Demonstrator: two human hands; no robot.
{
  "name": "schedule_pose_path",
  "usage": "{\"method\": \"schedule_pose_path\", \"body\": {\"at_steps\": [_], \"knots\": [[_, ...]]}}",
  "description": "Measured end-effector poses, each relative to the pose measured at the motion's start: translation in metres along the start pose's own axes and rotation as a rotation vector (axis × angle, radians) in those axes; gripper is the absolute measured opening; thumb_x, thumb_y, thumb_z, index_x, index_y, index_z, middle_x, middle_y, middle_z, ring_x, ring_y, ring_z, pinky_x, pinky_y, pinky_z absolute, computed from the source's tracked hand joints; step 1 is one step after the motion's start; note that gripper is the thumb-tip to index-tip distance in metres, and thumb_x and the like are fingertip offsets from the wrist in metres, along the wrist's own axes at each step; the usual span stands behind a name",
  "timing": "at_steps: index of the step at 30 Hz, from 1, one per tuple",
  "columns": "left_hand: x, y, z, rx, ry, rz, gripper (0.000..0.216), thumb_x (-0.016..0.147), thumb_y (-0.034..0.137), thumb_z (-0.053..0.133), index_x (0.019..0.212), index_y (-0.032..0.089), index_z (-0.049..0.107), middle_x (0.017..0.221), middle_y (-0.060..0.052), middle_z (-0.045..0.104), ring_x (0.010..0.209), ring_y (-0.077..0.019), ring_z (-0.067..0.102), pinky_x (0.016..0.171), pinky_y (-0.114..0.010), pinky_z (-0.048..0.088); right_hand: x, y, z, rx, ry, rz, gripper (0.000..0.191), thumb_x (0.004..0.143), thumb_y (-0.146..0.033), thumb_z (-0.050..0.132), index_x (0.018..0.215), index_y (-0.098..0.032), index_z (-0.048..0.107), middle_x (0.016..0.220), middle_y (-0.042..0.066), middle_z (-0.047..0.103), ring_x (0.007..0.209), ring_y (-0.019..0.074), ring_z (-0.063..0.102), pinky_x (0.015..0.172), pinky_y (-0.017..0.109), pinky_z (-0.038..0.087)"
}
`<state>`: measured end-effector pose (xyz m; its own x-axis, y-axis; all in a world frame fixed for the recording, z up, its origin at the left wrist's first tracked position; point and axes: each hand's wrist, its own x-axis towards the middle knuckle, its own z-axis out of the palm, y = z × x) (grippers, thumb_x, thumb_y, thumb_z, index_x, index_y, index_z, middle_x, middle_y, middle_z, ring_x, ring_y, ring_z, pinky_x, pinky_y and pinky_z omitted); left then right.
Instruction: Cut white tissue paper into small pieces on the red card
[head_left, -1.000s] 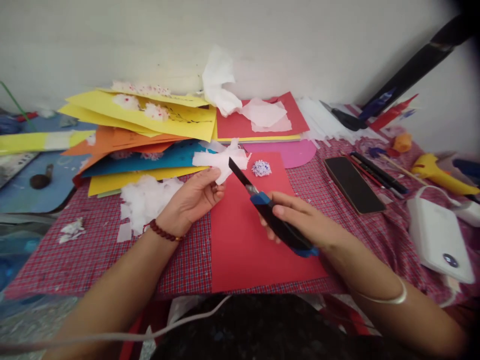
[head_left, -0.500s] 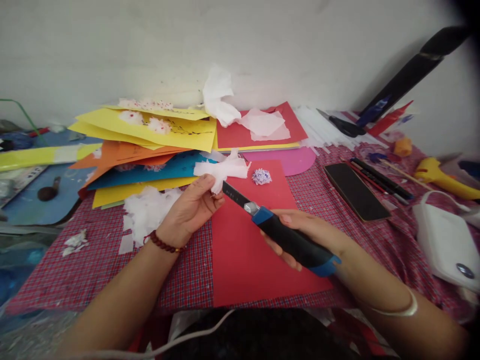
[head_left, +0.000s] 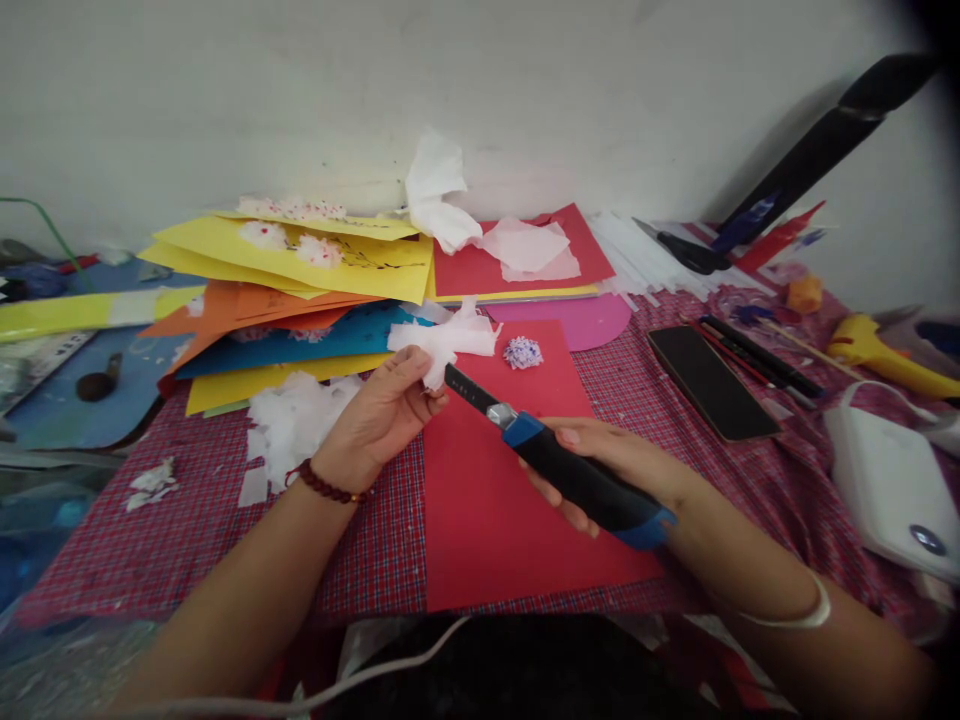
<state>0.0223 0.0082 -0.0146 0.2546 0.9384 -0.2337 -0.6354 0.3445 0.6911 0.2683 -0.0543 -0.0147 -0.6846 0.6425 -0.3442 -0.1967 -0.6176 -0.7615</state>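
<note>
White tissue — thin, creased, cross-shaped — pinched in the left hand over the far left corner of the red sheet. Right hand grips black-and-blue cutter, flat blade just beside tissue. Shaggy speckled tuft near sheet's far edge.

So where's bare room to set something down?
The red paper sheet is bare this side of the black-and-blue utility knife; so is red checked cloth between the small white scrap heap and the left forearm. It's crowded behind, with stacked yellow and orange cards, and right of the black phone.
</note>
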Motion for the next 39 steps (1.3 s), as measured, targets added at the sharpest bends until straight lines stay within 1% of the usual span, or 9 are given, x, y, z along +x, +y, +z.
{"method": "schedule_pose_path", "body": {"at_steps": [5,10,14,19,26,28,30,34,39], "knots": [[0.000,0.000,0.001,0.069,-0.060,0.025,0.027,0.064,0.020,0.088,0.073,0.015,0.063,0.067,0.005,0.063,0.057,-0.0069,0.059,0.053,-0.018,0.053,0.000,0.000,0.000,-0.003,-0.005,-0.008,0.042,0.089,-0.052,0.064,0.099,-0.012,0.061,0.074,0.003,0.068,0.049,0.0120,0.066,0.042,0.019,0.055],[-0.001,0.001,0.001,0.163,-0.125,0.044,0.030,0.067,0.019,0.087,0.064,0.016,0.057,0.061,0.007,0.056,0.052,-0.0045,0.053,0.050,-0.015,0.051,0.000,0.000,0.001,0.002,0.005,-0.006,0.044,0.087,-0.054,0.066,0.099,-0.012,0.061,0.073,0.003,0.068,0.048,0.0125,0.065,0.041,0.020,0.055],[-0.002,-0.001,0.003,0.193,-0.111,0.067,0.028,0.063,0.016,0.087,0.074,0.017,0.061,0.065,0.007,0.062,0.052,-0.0043,0.054,0.051,-0.015,0.050,0.000,0.001,0.001,0.012,0.007,-0.007,0.044,0.087,-0.054,0.066,0.099,-0.012,0.061,0.073,0.003,0.068,0.048,0.0127,0.066,0.042,0.020,0.055],[-0.005,-0.005,0.009,0.290,-0.162,0.098,0.029,0.063,0.010,0.084,0.086,0.017,0.067,0.069,0.004,0.067,0.056,-0.0047,0.057,0.056,-0.015,0.048,0.001,0.003,0.002,0.016,0.037,-0.010,0.043,0.088,-0.053,0.065,0.098,-0.012,0.062,0.073,0.003,0.068,0.049,0.0125,0.066,0.043,0.020,0.056],[-0.011,0.003,0.009,0.447,-0.222,-0.012,0.039,0.063,0.009,0.085,0.097,0.019,0.068,0.074,0.003,0.069,0.061,-0.0077,0.061,0.059,-0.018,0.047,0.003,0.003,0.004,0.008,0.042,0.019,0.045,0.086,-0.055,0.067,0.100,-0.012,0.062,0.072,0.003,0.068,0.049,0.0131,0.066,0.043,0.021,0.056],[-0.010,0.006,0.007,0.473,-0.227,-0.036,0.038,0.062,0.009,0.085,0.096,0.019,0.069,0.075,0.002,0.070,0.063,-0.0083,0.062,0.061,-0.018,0.047,0.003,0.003,0.004,0.006,0.042,0.029,0.046,0.085,-0.055,0.068,0.100,-0.012,0.062,0.072,0.003,0.068,0.050,0.0134,0.067,0.043,0.021,0.056],[-0.009,0.008,0.006,0.480,-0.232,-0.040,0.031,0.062,0.009,0.085,0.088,0.017,0.071,0.075,0.001,0.070,0.062,-0.0079,0.061,0.060,-0.018,0.047,0.003,0.002,0.004,0.011,0.047,0.027,0.045,0.084,-0.055,0.069,0.099,-0.013,0.061,0.072,0.003,0.069,0.050,0.0134,0.067,0.043,0.021,0.056],[-0.005,0.009,0.002,0.460,-0.219,-0.056,0.015,0.064,0.014,0.084,0.071,0.014,0.071,0.064,0.002,0.066,0.053,-0.0060,0.056,0.053,-0.017,0.045,0.002,0.003,0.002,0.004,0.062,-0.008,0.042,0.086,-0.053,0.067,0.098,-0.013,0.061,0.073,0.003,0.069,0.051,0.0130,0.066,0.043,0.020,0.056],[-0.002,0.008,-0.002,0.383,-0.113,-0.092,0.017,0.064,0.018,0.086,0.069,0.013,0.070,0.060,0.002,0.065,0.053,-0.0065,0.058,0.054,-0.016,0.048,0.002,0.001,0.001,0.013,0.049,-0.018,0.041,0.088,-0.052,0.065,0.099,-0.013,0.062,0.074,0.003,0.068,0.051,0.0124,0.066,0.044,0.020,0.056]]}}
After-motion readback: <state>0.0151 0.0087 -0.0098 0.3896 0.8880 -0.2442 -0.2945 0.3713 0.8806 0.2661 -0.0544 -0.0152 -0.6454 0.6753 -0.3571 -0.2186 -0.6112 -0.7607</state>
